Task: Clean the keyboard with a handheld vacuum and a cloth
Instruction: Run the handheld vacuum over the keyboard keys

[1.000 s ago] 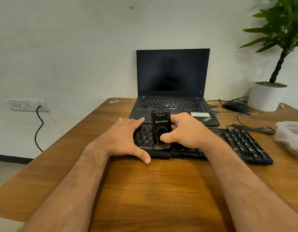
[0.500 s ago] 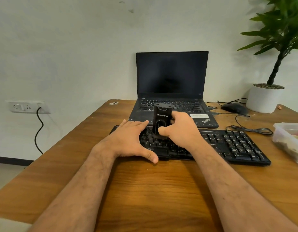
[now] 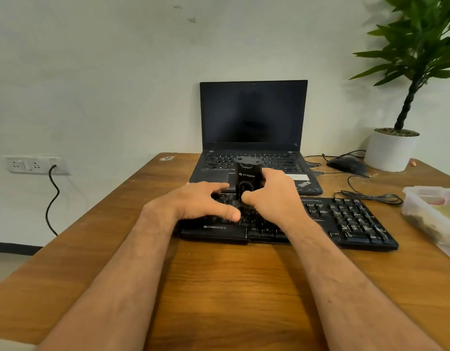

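Your right hand (image 3: 272, 198) grips the small black handheld vacuum (image 3: 248, 179) on the black plastic keyboard (image 3: 345, 219); your left hand (image 3: 201, 202) lies flat, steadying it. The keys at 3 o'clock and the cloth wipe likely remain.

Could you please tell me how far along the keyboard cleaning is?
Nothing looks finished. In hand: the right hand grips the vacuum upright on the keyboard, left-centre keys, while the left hand steadies it. Left: the right-side keys and the wipe; no cloth is visible.

We see two bare forearms with fine dark hair, no sleeves, watch or rings; our left hand (image 3: 201, 202) and right hand (image 3: 274, 198) wear no gloves.
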